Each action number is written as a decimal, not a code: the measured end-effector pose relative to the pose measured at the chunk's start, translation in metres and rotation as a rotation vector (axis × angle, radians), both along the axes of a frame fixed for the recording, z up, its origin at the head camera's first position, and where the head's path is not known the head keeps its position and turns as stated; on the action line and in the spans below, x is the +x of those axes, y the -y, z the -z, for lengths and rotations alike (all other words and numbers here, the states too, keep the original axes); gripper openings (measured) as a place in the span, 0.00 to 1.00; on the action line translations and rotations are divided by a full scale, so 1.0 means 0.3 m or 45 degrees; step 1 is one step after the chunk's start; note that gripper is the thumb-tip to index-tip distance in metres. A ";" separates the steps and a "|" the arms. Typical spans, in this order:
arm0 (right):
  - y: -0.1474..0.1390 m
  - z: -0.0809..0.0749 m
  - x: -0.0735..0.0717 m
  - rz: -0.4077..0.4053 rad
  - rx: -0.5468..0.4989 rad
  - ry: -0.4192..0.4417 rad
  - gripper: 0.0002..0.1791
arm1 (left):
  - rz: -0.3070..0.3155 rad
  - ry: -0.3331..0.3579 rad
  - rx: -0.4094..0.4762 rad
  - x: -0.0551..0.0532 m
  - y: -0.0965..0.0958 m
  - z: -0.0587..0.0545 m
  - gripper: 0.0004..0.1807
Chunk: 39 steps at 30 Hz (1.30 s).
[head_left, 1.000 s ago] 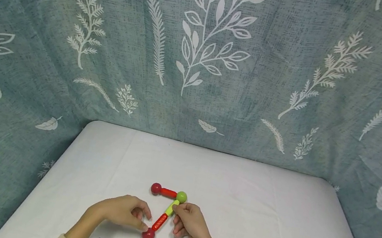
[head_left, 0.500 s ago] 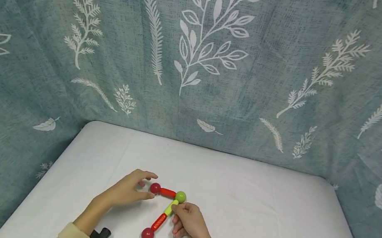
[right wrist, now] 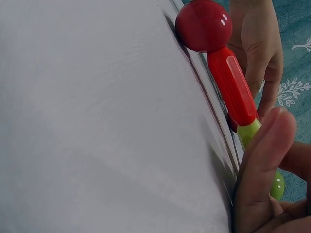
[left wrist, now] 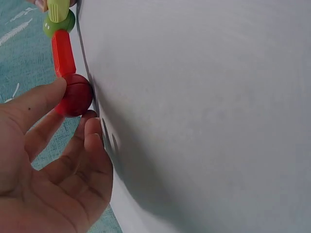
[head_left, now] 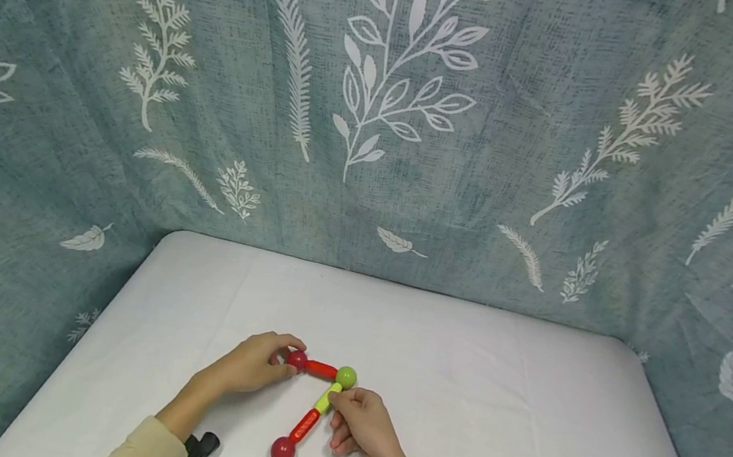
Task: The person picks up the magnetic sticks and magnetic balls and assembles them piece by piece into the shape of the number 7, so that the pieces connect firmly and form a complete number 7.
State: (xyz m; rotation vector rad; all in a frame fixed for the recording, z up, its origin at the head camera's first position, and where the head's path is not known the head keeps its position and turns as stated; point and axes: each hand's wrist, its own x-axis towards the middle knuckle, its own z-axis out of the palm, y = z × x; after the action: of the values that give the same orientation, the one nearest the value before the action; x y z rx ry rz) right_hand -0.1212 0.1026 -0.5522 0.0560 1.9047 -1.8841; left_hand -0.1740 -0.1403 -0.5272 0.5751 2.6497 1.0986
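Note:
Magnetic-style toy sticks and balls are joined in a bent chain on the white table. At its far left end sits a red ball (head_left: 296,361), which my left hand (head_left: 257,361) holds between thumb and fingers. A red stick (head_left: 321,370) runs from it to a green ball (head_left: 346,377). From there a yellow-green stick (head_left: 326,400) and a second red stick (head_left: 304,426) lead down to a nearer red ball (head_left: 282,451). My right hand (head_left: 366,426) pinches the yellow-green stick, its other fingers curled below. In the left wrist view, my thumb presses the red ball (left wrist: 77,95).
The white-covered table (head_left: 489,411) extends around the pieces. A teal curtain (head_left: 370,205) with white leaf prints hangs behind it and at its sides. A black device (head_left: 202,448) is at the left wrist.
My left hand has left the nearer red ball, moved away from the body and closed on the far red ball. The right hand has stayed on the yellow-green stick.

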 end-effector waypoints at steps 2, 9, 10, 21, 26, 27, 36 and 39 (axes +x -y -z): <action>0.000 -0.001 0.000 0.000 0.005 0.004 0.18 | 0.000 0.001 -0.004 -0.003 -0.001 0.003 0.20; -0.012 -0.005 -0.003 0.023 0.013 0.020 0.17 | 0.013 -0.015 -0.022 -0.011 -0.014 -0.001 0.19; -0.017 -0.005 -0.005 0.028 0.015 0.020 0.17 | 0.016 -0.019 -0.023 -0.013 -0.020 -0.003 0.19; -0.128 -0.036 -0.061 0.090 0.043 -0.004 0.19 | 0.035 -0.052 0.003 -0.083 -0.138 -0.022 0.20; -0.193 -0.042 -0.105 0.137 0.087 -0.006 0.18 | 0.039 -0.064 0.006 -0.133 -0.207 -0.019 0.20; -0.205 -0.044 -0.115 0.149 0.096 -0.002 0.18 | 0.039 -0.069 0.005 -0.144 -0.220 -0.016 0.20; -0.285 -0.033 -0.188 0.215 0.159 0.034 0.15 | 0.050 -0.095 -0.007 -0.225 -0.317 0.007 0.19; -0.297 -0.031 -0.203 0.233 0.158 0.041 0.14 | 0.041 -0.078 -0.007 -0.236 -0.334 0.007 0.19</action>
State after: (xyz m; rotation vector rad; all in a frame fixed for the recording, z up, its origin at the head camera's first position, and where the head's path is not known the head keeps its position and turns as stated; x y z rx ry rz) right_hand -0.1821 0.1917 -0.5429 0.3074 2.0526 -1.8641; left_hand -0.2447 -0.0400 -0.5294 0.6583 2.6848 1.0815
